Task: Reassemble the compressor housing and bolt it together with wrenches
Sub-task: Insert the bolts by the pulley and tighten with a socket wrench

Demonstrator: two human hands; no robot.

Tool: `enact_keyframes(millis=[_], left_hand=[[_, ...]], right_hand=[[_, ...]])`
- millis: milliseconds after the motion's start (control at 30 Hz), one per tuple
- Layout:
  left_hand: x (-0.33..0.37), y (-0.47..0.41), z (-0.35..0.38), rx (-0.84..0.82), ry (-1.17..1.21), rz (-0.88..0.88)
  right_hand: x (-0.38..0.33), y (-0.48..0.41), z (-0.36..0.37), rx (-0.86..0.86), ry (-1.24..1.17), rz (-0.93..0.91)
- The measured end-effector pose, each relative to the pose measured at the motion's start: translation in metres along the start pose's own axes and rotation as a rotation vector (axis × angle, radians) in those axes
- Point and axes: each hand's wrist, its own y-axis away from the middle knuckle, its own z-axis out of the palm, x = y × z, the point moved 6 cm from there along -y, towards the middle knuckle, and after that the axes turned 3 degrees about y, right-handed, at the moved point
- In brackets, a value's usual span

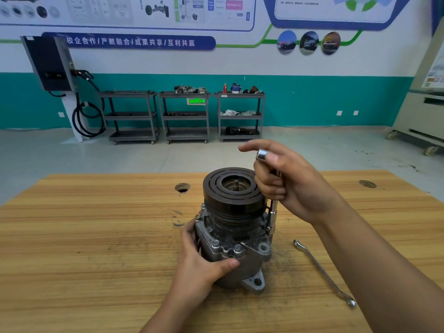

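Bracing the body is the bit people skip, and here it looks right. The left hand (204,260), nearest the bench's front edge, wraps the grey cast-metal compressor housing (240,258), with the thumb across its front and the fingers round the left side. The housing stands upright about mid-bench on the light wooden bench (96,236), its mounting ear toward the front edge.

Two silver flange bolts (215,243) sit seated on the front face. A long chrome double-ended wrench (322,270) lies untouched just right of the housing, angled toward the front-right corner.

The right hand (288,186) has its fingers curled round the upper shaft of a slim chrome socket driver (272,213), with the index finger sticking out free. The driver stands nearly vertical beside the black grooved pulley (231,188), its lower end down at the right side of the flange. I can't see whether it's fully on a bolt head.

My take:
- Keep that shaft dead straight so the socket doesn't cam off.
- Run every bolt down finger-snug first.
- Then tighten in a criss-cross pattern so the halves pull together evenly.
- Watch your knuckles against the pulley rim.

A round hole (182,187) sits in the bench beyond the pulley, and grey metal carts (185,116) line the far wall.
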Motion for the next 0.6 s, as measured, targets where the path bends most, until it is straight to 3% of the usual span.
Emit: enact_keyframes(millis=[167, 400, 500, 600], left_hand=[[0.001, 0.001, -0.001, -0.013, -0.019, -0.007], [-0.001, 0.0, -0.001, -0.009, 0.019, -0.036], [-0.002, -0.001, -0.001, -0.016, 0.021, -0.033], [-0.004, -0.002, -0.002, -0.015, 0.018, -0.027]], right_hand=[[-0.01, -0.008, -0.001, 0.081, 0.04, -0.025], [-0.002, -0.019, 0.007, -0.111, -0.206, 0.217], [-0.003, -0.019, 0.003, 0.089, -0.106, 0.19], [-0.002, -0.012, -0.005, 0.486, -0.025, 0.109]])
